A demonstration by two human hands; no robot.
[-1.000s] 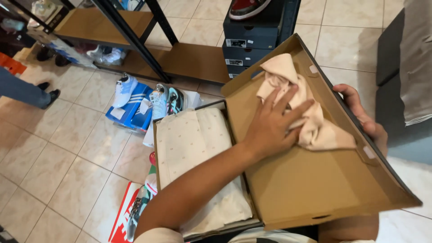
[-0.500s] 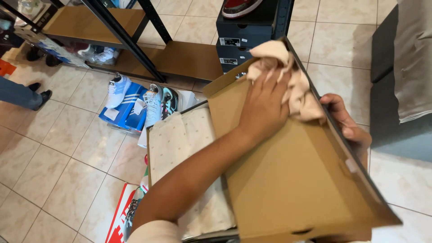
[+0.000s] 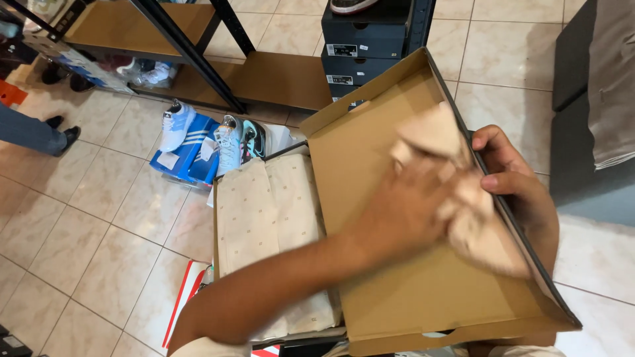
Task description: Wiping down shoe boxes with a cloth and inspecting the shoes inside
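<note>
While our left hand (image 3: 403, 211) is blurring, fingers spread over soft, light crumpled beige tissue paper (image 3: 463, 198), our right hand (image 3: 512, 178) is pinching the stiff brown cardboard shoebox lid (image 3: 397, 291) at its rim.

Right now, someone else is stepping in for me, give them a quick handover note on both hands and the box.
Left hand: blurred with motion, pressed on the crumpled beige paper inside the open cardboard lid.
Right hand: gripping the lid's far edge, thumb over the rim.
Box base: beside the lid, lined with patterned tissue, contents covered.
Done: box open, tissue laid over the base.
Left: crumpled paper is not yet in the base; lid is off.
</note>
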